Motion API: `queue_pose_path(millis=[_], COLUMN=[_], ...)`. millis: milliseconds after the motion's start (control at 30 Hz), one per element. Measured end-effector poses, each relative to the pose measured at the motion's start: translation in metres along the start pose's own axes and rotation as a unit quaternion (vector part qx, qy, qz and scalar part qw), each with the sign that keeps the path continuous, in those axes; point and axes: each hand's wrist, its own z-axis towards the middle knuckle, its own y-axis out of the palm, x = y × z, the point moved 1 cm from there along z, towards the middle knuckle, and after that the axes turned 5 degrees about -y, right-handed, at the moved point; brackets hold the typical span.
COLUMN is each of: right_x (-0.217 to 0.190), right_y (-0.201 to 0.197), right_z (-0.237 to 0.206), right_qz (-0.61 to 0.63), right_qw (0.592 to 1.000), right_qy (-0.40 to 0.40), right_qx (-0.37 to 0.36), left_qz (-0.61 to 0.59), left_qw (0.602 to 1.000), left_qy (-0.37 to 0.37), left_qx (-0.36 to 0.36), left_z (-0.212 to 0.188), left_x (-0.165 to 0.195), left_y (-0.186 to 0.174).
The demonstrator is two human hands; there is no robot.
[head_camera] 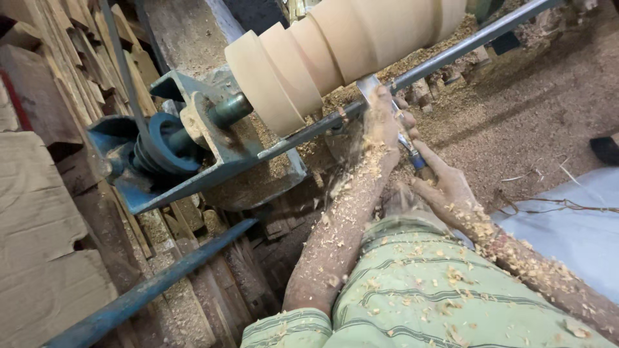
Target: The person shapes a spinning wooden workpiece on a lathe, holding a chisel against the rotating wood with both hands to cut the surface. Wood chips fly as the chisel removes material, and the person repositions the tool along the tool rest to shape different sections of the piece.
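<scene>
far out to the left of both hands lie stacked wooden planks [45, 96] and a pale board, well apart from the work. nearer in sits the blue metal headstock frame [193, 161] with a dark grooved pulley [158, 145] and a spindle [229, 109] that carries the pale wooden workpiece [335, 45]; the piece hangs just above the left hand, cut into stepped rings, and looks to be held on the spindle so it can turn. a long steel rest bar [451, 51] runs slantwise under the workpiece and right past the left hand, which likely serves to prop the tool. a second blue bar [148, 290] lies lower, left of the left forearm.

the left hand [385, 119] is closed over the flat metal blade of a chisel [371, 87], pressing it down on the bar close to the wood, probably to steady the edge; shavings coat the hand and forearm. the right hand [445, 187], just to its right and lower, is wrapped around the chisel's handle end, where a bit of blue shows; its grip looks firm, though the fingers are partly hidden. holding front and back this way seems to give control of the angle.

right of the right hand, sawdust [529, 116] covers the ground, and a grey sheet [580, 219] lies beyond the forearm. a green striped shirt [419, 296] fills the foreground below.
</scene>
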Motion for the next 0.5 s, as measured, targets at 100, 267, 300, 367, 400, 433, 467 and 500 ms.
queue_pose_path(millis=[100,267,300,367,400,433,467,500], right_x=[-0.001,-0.001,-0.002,-0.004,-0.005,-0.005,-0.005,-0.005], right_y=[-0.001,-0.005,-0.006,-0.008,-0.009,-0.009,-0.009,-0.009], right_z=[-0.001,-0.001,-0.001,0.000,0.001,0.001,0.001,0.001], right_qz=[0.045,0.040,0.023,0.017,0.014,0.012,0.011,0.009], right_qw=[0.996,0.999,1.000,0.999,0.999,1.000,1.000,0.999], right_qy=[-0.066,-0.020,-0.020,-0.027,-0.031,-0.014,0.003,0.022], right_qx=[0.027,-0.002,0.001,-0.003,-0.004,-0.010,-0.017,-0.025], left_qz=[-0.007,-0.008,0.017,0.068,0.047,0.027,0.006,0.001], left_qw=[0.999,0.998,0.998,0.996,0.999,0.998,0.995,0.997], left_qy=[0.032,0.042,0.048,0.057,0.009,-0.039,-0.088,-0.063], left_qx=[0.009,-0.036,-0.023,0.008,-0.011,-0.031,-0.050,-0.039], left_z=[-0.001,-0.010,-0.012,-0.013,-0.011,-0.006,-0.001,0.001], left_x=[-0.004,0.000,0.002,0.005,0.005,0.006,0.006,0.001], left_y=[0.000,-0.001,-0.001,-0.004,-0.005,-0.005,-0.006,-0.006])
